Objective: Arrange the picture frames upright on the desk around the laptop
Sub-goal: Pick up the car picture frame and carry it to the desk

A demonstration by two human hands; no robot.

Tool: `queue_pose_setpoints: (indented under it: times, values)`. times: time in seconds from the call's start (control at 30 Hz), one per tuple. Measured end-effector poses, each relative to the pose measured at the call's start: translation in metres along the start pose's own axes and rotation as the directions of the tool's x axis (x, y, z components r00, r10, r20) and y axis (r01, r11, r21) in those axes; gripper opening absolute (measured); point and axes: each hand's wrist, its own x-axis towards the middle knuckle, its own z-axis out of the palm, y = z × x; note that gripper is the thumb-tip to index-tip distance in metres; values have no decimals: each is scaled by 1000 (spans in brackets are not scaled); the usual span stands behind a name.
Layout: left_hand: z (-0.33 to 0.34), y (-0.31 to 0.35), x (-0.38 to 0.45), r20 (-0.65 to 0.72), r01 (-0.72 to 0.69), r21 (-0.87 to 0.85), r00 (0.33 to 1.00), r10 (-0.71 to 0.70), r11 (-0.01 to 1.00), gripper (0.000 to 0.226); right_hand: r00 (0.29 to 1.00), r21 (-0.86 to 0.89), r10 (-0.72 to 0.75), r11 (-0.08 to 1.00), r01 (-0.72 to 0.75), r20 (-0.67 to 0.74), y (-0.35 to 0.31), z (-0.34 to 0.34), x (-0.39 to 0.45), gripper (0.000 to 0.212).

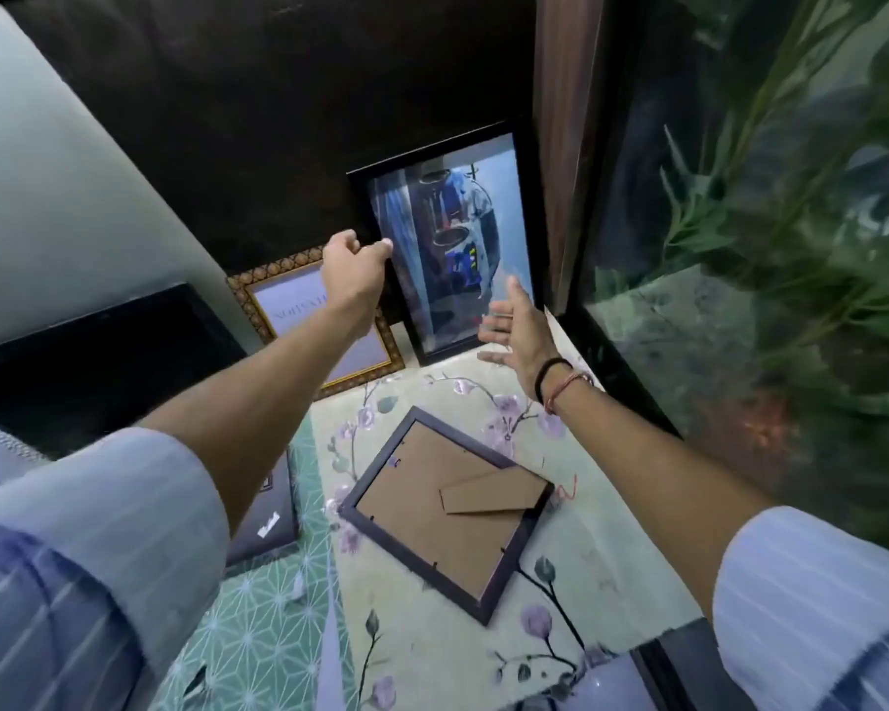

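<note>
— At upper centre, what stands? 
— Black frame point(450, 248) upright against the dark wall; left hand point(352, 274) pinches its edge, right hand point(517, 328) open beside it.
— Nearby? 
— Gold frame point(319, 320) leaning at its left; brown-backed frame point(447, 510) face-down on the tabletop point(586, 556).

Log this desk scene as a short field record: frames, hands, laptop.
black frame: upright against the back wall
gold frame: leaning back beside it
brown frame: lying face down on the desk
left hand: gripping the black frame's left edge
right hand: open, by its lower right corner
laptop: at left
</note>
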Motion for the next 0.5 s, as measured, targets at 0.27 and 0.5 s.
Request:
queue_pose_setpoints:
  times: [0.27,0.5]
  values:
    - [21,11,17,55,112,-53,993,-109,992,61,998,65,60,996,-58,-22,15,-17,5,73]
    - [19,7,17,67,117,-83,991,-112,990,32,998,81,54,995,-51,-35,13,-32,6,74]
